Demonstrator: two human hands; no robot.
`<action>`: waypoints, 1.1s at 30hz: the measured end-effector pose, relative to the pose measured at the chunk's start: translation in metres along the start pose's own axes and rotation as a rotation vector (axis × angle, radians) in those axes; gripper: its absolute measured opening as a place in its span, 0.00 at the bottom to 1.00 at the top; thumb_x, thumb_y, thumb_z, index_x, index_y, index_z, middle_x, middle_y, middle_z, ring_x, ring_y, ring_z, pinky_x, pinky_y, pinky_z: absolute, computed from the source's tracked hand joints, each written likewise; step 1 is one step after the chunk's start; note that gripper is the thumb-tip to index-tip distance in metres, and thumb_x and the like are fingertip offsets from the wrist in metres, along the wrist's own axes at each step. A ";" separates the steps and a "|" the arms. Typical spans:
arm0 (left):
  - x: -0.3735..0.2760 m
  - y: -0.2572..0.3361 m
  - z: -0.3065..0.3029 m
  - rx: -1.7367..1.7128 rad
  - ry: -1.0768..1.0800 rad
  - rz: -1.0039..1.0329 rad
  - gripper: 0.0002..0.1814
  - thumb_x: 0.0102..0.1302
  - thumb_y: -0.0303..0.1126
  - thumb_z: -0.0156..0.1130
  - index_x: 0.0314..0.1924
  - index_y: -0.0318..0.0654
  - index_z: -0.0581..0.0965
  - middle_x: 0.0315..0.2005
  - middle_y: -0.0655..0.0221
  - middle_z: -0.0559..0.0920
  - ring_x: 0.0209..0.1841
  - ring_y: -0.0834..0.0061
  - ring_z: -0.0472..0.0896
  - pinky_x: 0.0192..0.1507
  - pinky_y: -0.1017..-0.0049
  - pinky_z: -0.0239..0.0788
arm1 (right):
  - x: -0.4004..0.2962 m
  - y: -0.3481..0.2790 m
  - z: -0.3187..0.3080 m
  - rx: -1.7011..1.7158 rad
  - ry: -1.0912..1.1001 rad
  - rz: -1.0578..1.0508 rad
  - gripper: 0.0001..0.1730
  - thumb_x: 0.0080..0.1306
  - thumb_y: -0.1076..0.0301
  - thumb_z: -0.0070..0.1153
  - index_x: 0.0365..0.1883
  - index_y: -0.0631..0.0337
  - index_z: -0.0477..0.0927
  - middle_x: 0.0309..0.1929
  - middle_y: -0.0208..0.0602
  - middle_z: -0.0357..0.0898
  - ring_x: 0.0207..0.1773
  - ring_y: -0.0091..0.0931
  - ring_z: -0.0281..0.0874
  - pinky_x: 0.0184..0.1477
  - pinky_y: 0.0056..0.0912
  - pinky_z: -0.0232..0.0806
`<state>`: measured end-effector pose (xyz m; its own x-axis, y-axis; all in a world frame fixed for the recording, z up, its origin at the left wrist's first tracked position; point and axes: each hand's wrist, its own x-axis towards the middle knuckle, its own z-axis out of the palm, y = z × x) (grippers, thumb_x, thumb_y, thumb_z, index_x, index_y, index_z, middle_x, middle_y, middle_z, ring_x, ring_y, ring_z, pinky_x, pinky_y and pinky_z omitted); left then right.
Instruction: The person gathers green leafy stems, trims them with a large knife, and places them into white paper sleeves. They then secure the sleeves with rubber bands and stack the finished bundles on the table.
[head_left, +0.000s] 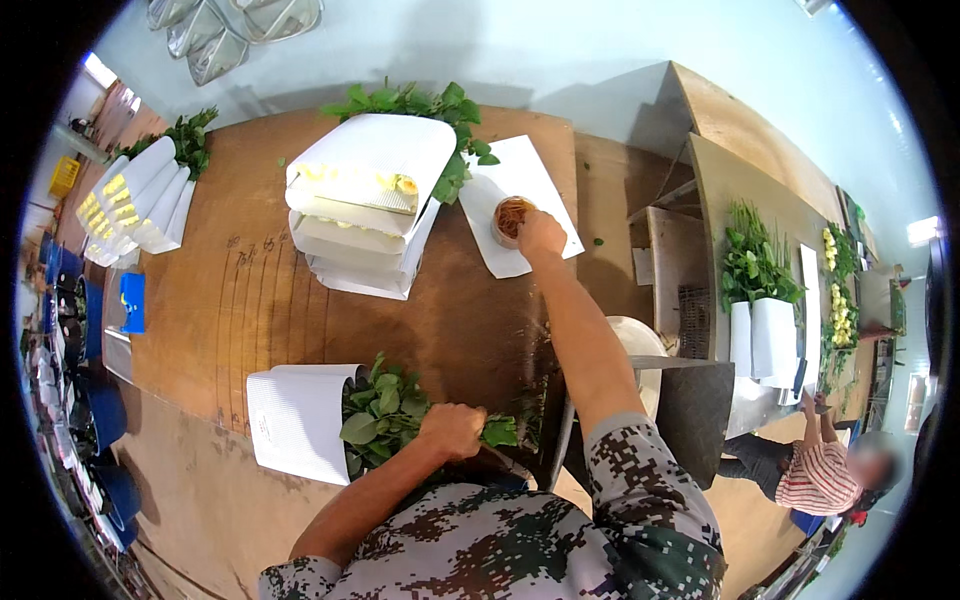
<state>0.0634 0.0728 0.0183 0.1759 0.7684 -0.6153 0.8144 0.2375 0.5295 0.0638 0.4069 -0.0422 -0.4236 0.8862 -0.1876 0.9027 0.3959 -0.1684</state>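
Note:
My left hand (454, 431) is closed around the leafy stems (386, 409) of a bunch at the table's near edge. A white corrugated paper wrap (300, 424) covers the other end of that bunch and hides what is inside. My right hand (541, 236) reaches to a small round tub (504, 238), its fingertips at the rim. Reddish-brown rubber bands (513, 215) lie in the tub; whether the fingers pinch any is hidden. Under the tub is a white sheet (491, 187). Left of it, wrapped bunches of yellow flowers (367, 187) are stacked, leaves pointing away.
More wrapped yellow bunches (139, 199) lie at the wooden table's (187, 315) far left, near a blue tape dispenser (133, 302). A metal plate (679, 420) stands by my right arm. Another person (821, 472) works at a right-hand bench with wrapped greenery (761, 270).

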 end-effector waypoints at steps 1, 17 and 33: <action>0.000 0.001 -0.002 0.002 -0.010 -0.003 0.17 0.49 0.34 0.60 0.39 0.34 0.77 0.26 0.50 0.82 0.33 0.47 0.81 0.38 0.50 0.73 | 0.001 -0.001 0.000 0.006 -0.006 -0.005 0.12 0.68 0.61 0.52 0.40 0.60 0.82 0.45 0.42 0.81 0.47 0.38 0.82 0.46 0.41 0.75; 0.010 -0.005 -0.034 0.111 0.081 -0.102 0.17 0.51 0.36 0.64 0.39 0.34 0.79 0.34 0.49 0.83 0.40 0.47 0.82 0.44 0.54 0.74 | -0.091 -0.002 -0.094 1.492 0.205 0.116 0.10 0.64 0.69 0.59 0.32 0.68 0.76 0.22 0.33 0.78 0.16 0.20 0.69 0.20 0.23 0.63; -0.028 -0.002 -0.033 0.090 0.400 0.040 0.16 0.51 0.32 0.58 0.41 0.35 0.79 0.33 0.47 0.83 0.39 0.45 0.81 0.44 0.54 0.73 | -0.388 -0.014 -0.025 1.072 0.105 0.206 0.10 0.66 0.68 0.57 0.39 0.67 0.78 0.33 0.52 0.81 0.35 0.43 0.81 0.38 0.37 0.71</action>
<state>0.0390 0.0706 0.0533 -0.0058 0.9506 -0.3105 0.8594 0.1635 0.4845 0.2177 0.0634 0.0569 -0.2176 0.9476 -0.2340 0.4002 -0.1320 -0.9069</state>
